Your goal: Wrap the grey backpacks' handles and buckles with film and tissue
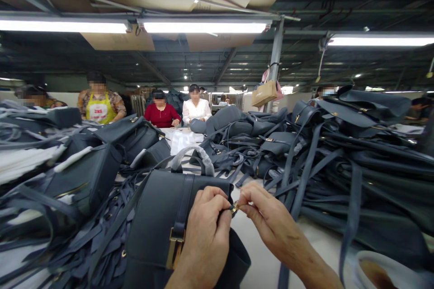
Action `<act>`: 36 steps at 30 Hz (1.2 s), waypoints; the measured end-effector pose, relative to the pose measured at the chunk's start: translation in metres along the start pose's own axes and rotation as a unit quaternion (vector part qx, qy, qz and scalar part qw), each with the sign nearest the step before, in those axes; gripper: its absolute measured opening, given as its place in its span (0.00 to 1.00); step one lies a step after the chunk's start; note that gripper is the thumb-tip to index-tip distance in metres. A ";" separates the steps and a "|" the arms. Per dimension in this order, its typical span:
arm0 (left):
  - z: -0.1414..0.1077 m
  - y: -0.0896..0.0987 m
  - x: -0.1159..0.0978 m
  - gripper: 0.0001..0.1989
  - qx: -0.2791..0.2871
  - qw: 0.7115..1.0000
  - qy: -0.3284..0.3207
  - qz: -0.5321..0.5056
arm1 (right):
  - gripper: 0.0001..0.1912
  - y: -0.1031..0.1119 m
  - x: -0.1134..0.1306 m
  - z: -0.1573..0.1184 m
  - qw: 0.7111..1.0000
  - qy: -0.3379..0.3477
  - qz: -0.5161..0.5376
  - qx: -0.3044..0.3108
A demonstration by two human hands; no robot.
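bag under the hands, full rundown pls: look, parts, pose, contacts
The bag is dark grey-blue, leather-like, standing upright on the table with its front to the camera. A vertical strap runs down the front to a gold buckle. Its top handle is wrapped in white padding. The left hand rests on its right edge; the right hand meets it at a small gold fitting, pinched between the two hands. Loose straps lie at its left.
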State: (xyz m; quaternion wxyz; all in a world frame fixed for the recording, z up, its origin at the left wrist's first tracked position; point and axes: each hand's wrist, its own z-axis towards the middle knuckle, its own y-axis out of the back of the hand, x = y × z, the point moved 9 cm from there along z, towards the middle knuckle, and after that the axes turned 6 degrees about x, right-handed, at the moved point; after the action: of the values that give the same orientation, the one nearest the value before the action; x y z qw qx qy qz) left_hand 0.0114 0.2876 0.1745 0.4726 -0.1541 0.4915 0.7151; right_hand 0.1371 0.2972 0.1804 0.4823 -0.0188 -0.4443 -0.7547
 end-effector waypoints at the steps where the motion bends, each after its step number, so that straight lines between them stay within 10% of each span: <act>1: 0.000 0.001 0.001 0.11 -0.003 1.000 0.002 -0.003 | 0.10 -0.002 -0.008 0.000 0.999 -0.028 -0.023 0.011; 8: 0.001 0.004 0.001 0.10 -0.005 1.000 0.008 -0.017 | 0.25 -0.002 -0.061 -0.011 0.973 -0.221 -0.059 0.034; 13: 0.000 0.001 0.001 0.11 -0.005 1.000 0.000 0.000 | 0.18 -0.015 -0.034 -0.009 0.967 -0.181 0.177 0.021; 24: 0.001 0.003 -0.001 0.11 -0.002 1.000 -0.003 -0.003 | 0.13 0.019 -0.054 -0.011 0.974 -0.155 -0.162 -0.043; 31: 0.000 0.002 -0.003 0.11 0.000 1.000 -0.004 0.006 | 0.16 0.006 -0.031 -0.008 0.980 -0.170 0.105 0.007; 36: -0.001 0.001 -0.003 0.11 0.006 1.000 0.000 0.007 | 0.14 0.004 -0.005 -0.004 0.997 -0.068 -0.006 -0.025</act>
State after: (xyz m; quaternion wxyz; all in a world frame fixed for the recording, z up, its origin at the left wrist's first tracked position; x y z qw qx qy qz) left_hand 0.0119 0.2850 0.1765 0.4683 -0.1477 0.4967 0.7156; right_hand 0.1446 0.2971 0.1782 0.4462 -0.0797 -0.4569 -0.7654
